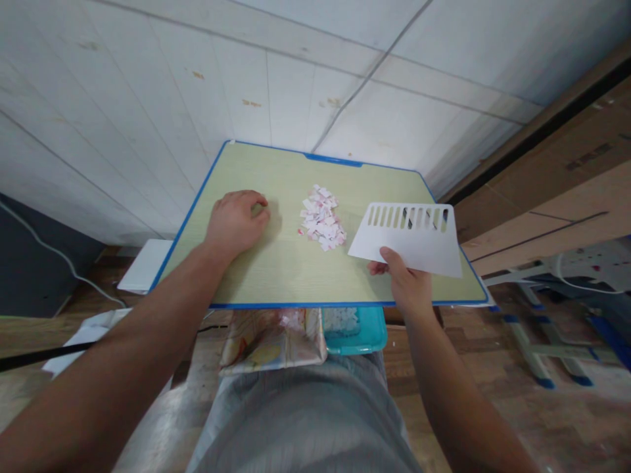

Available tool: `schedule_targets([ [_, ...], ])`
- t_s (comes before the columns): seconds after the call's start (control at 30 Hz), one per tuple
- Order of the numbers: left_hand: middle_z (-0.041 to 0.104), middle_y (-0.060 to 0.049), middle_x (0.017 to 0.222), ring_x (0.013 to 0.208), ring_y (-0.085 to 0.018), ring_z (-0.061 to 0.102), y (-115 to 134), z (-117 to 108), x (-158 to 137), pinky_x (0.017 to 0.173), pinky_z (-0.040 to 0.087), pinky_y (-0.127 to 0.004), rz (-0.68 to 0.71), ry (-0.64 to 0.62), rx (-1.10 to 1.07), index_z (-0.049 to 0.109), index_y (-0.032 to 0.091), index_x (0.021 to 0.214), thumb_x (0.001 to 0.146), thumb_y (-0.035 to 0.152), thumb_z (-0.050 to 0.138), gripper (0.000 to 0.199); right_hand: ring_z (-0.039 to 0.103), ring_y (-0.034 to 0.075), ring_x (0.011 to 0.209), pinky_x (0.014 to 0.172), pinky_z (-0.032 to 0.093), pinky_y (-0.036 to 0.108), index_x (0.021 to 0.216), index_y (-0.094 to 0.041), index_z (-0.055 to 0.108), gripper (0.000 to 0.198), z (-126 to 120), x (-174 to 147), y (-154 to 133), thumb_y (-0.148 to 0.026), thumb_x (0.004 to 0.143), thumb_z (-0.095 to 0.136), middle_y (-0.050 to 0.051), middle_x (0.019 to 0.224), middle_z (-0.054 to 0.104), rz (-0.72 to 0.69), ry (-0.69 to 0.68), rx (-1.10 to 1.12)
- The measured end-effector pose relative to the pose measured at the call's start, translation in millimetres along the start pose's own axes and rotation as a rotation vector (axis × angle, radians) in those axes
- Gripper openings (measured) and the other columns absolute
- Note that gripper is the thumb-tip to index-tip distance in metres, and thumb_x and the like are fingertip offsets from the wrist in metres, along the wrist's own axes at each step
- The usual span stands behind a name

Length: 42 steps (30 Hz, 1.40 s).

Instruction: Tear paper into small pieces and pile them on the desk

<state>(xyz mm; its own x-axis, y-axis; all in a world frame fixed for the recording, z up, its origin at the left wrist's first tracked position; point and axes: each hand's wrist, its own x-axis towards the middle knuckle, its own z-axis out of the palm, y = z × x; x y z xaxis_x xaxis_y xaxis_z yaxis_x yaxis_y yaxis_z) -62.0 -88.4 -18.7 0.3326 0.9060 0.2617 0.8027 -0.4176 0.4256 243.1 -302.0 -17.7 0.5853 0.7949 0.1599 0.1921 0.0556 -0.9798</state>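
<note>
One blue-edged tabletop (pixel 276 282) bears the work; over its right part is a white slotted sheet (pixel 417 248), slots toward the far side; the right hand (pixel 410 284) pinches its near edge, thumb above and fingers beneath, left of the middle, so a firm grip seems wise lest the sheet tip; the left hand (pixel 235 222), on the left, is loosely curled, thumb and forefinger parted, with nothing visible in it; slow movement suits the heap of paper scraps (pixel 323 220) between the hands, as light pieces probably scatter; one pinkish scrap (pixel 300 232) lies just left of it, easily missed.
</note>
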Motion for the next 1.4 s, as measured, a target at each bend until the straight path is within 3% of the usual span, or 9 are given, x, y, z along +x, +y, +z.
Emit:
schedule_targets([
  [0.13, 0.084, -0.012, 0.15, 0.148, -0.039, 0.071, -2.4, 0.3, 1.2, 0.134, 0.05, -0.056, 0.006, 0.01, -0.013, 0.084, 0.025, 0.126, 0.105, 0.041, 0.058, 0.037, 0.076, 0.025, 0.06, 0.067, 0.067, 0.04, 0.081, -0.025, 0.076, 0.039, 14.6, 2.3, -1.8, -0.061, 0.092, 0.087, 0.006, 0.07, 0.082, 0.027, -0.032, -0.05],
  [0.27, 0.085, -0.01, 0.149, 0.146, -0.038, 0.071, -3.3, 0.3, 0.7, 0.134, 0.051, -0.056, 0.021, 0.022, -0.016, 0.084, 0.027, 0.126, 0.104, 0.041, 0.059, 0.036, 0.081, 0.027, 0.07, 0.087, 0.071, 0.046, 0.082, -0.026, 0.078, 0.045, 29.1, 1.7, 0.5, -0.068, 0.098, 0.082, 0.007, 0.077, 0.086, 0.018, -0.141, -0.109],
  [0.4, 0.085, -0.011, 0.148, 0.146, -0.038, 0.072, -3.3, 0.8, 0.8, 0.133, 0.052, -0.055, 0.016, 0.019, -0.008, 0.084, 0.027, 0.125, 0.104, 0.041, 0.059, 0.036, 0.085, 0.03, 0.081, 0.105, 0.068, 0.051, 0.065, -0.03, 0.072, 0.055, 34.2, 0.5, -1.0, -0.07, 0.102, 0.074, 0.008, 0.076, 0.086, -0.034, -0.216, -0.236],
  [0.67, 0.085, -0.012, 0.148, 0.147, -0.039, 0.072, -1.2, 1.2, 0.2, 0.134, 0.052, -0.058, 0.009, 0.028, -0.021, 0.086, 0.026, 0.127, 0.104, 0.038, 0.059, 0.037, 0.076, 0.026, 0.065, 0.08, 0.067, 0.042, 0.075, -0.028, 0.076, 0.036, 26.4, -8.6, -7.3, -0.056, 0.097, 0.081, 0.004, 0.07, 0.082, 0.038, -0.175, -0.109],
  [0.8, 0.085, -0.012, 0.148, 0.146, -0.039, 0.073, -1.3, 1.3, 0.0, 0.135, 0.052, -0.058, 0.016, 0.027, -0.017, 0.086, 0.025, 0.126, 0.104, 0.039, 0.059, 0.037, 0.076, 0.026, 0.067, 0.084, 0.067, 0.043, 0.074, -0.028, 0.075, 0.039, 26.4, -7.1, -7.7, -0.059, 0.097, 0.08, 0.004, 0.07, 0.082, 0.031, -0.172, -0.122],
  [0.97, 0.085, -0.012, 0.148, 0.146, -0.038, 0.072, -1.9, 0.9, 0.2, 0.135, 0.052, -0.056, 0.013, 0.026, -0.015, 0.085, 0.026, 0.125, 0.104, 0.039, 0.06, 0.035, 0.082, 0.029, 0.078, 0.102, 0.066, 0.047, 0.066, -0.03, 0.072, 0.056, 30.8, -3.1, -4.3, -0.072, 0.103, 0.073, 0.006, 0.072, 0.082, -0.018, -0.153, -0.232],
  [1.1, 0.085, -0.012, 0.149, 0.147, -0.038, 0.071, -0.8, 0.0, -0.6, 0.135, 0.05, -0.056, 0.01, 0.017, -0.017, 0.084, 0.026, 0.126, 0.104, 0.041, 0.059, 0.036, 0.079, 0.027, 0.071, 0.091, 0.067, 0.045, 0.076, -0.028, 0.076, 0.048, 30.9, -7.5, -3.7, -0.07, 0.1, 0.079, 0.005, 0.074, 0.083, 0.041, -0.125, -0.135],
  [1.23, 0.084, -0.01, 0.15, 0.148, -0.037, 0.07, -0.2, -0.2, -1.1, 0.135, 0.05, -0.054, 0.003, 0.015, -0.019, 0.083, 0.028, 0.127, 0.104, 0.042, 0.058, 0.037, 0.079, 0.027, 0.072, 0.088, 0.068, 0.044, 0.068, -0.029, 0.073, 0.048, 27.3, -11.0, -8.7, -0.066, 0.099, 0.08, 0.005, 0.071, 0.082, 0.033, -0.205, -0.168],
  [1.4, 0.083, -0.011, 0.15, 0.148, -0.038, 0.07, -1.2, 0.1, -0.4, 0.135, 0.05, -0.054, 0.0, 0.007, -0.014, 0.084, 0.027, 0.128, 0.104, 0.041, 0.058, 0.038, 0.083, 0.03, 0.084, 0.104, 0.066, 0.047, 0.06, -0.032, 0.067, 0.065, 27.4, -4.5, -6.0, -0.078, 0.107, 0.069, 0.006, 0.076, 0.083, -0.045, -0.286, -0.297],
])
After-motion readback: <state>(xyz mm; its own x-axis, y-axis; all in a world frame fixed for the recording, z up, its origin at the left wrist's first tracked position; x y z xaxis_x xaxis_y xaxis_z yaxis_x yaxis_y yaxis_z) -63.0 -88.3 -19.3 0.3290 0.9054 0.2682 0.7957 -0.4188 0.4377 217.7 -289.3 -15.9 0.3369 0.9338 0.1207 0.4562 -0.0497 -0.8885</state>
